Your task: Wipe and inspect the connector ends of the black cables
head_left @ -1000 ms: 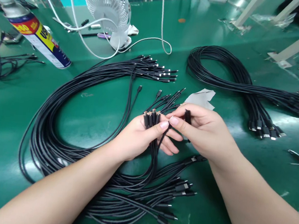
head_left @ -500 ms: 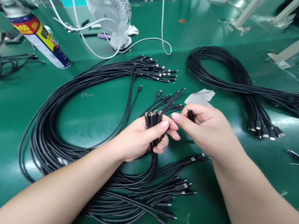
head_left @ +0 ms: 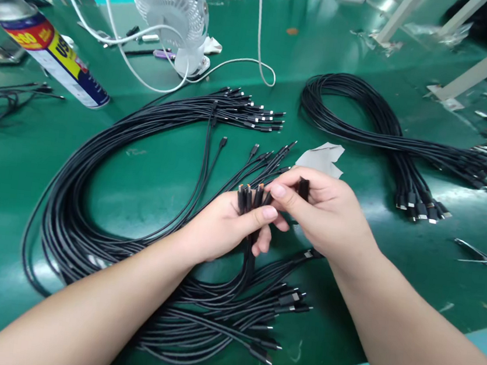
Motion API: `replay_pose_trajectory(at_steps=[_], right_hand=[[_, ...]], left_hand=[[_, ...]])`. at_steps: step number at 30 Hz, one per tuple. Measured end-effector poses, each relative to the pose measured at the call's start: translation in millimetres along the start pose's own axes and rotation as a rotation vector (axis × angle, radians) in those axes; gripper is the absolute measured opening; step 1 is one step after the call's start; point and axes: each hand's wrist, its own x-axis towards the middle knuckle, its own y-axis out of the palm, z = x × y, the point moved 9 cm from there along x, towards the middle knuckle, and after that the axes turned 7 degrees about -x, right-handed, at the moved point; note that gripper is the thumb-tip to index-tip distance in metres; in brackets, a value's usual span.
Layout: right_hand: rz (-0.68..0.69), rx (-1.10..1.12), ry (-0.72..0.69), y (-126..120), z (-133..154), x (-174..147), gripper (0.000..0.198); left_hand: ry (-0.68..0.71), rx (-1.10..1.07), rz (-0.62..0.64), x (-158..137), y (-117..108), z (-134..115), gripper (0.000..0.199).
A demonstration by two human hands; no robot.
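Note:
My left hand is closed around a bunch of black cable connectors, their metal tips pointing up above the thumb. The cables hang below the fist and join the coil on the table. My right hand meets the bunch from the right, thumb and forefinger together at its outermost connector. A short black piece is tucked in the right hand's curled fingers; its kind is not clear. Around the hands lies a large coil of black cables, with loose connector ends in front.
A second black cable coil lies at the back right, near a scrap of paper and tweezers. A white fan with its cord and a spray can stand at the back left. Pale posts rise at the right.
My right hand has moved left, and its thumb and forefinger now reach the bunch's outermost connector. The left hand keeps its hold. The whole view has shifted slightly.

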Motion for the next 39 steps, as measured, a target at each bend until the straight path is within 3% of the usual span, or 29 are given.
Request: replay_pose_trajectory(at_steps=[3, 6, 11, 17, 22, 31, 39], right_hand=[[0.029, -0.012, 0.021, 0, 1, 0, 0.025], [-0.011, -0.176, 0.004, -6, 5, -1, 0.023], [-0.175, -0.661, -0.304, -15, 43, -13, 0.012], [-0.188, -1.124, -0.497, -1, 60, -33, 0.018], [-0.179, -1.190, -0.540, 7, 61, -34, 0.020], [-0.201, -1.171, -0.547, 7, 57, -32, 0.021], [-0.212, -1.197, -0.563, 8, 54, -32, 0.021]], left_hand=[[0.011, -0.061, -0.033, -1, -1, -4, 0.035], [-0.010, -0.129, -0.072, -1, -3, -3, 0.031], [0.016, -0.252, -0.055, -1, -5, -6, 0.025], [0.025, -0.224, 0.010, -2, 0, -9, 0.023], [0.026, -0.170, 0.022, -2, 2, -12, 0.026], [0.059, -0.099, -0.115, -2, -9, -12, 0.029], [0.058, -0.047, -0.127, 0, -11, -13, 0.032]])
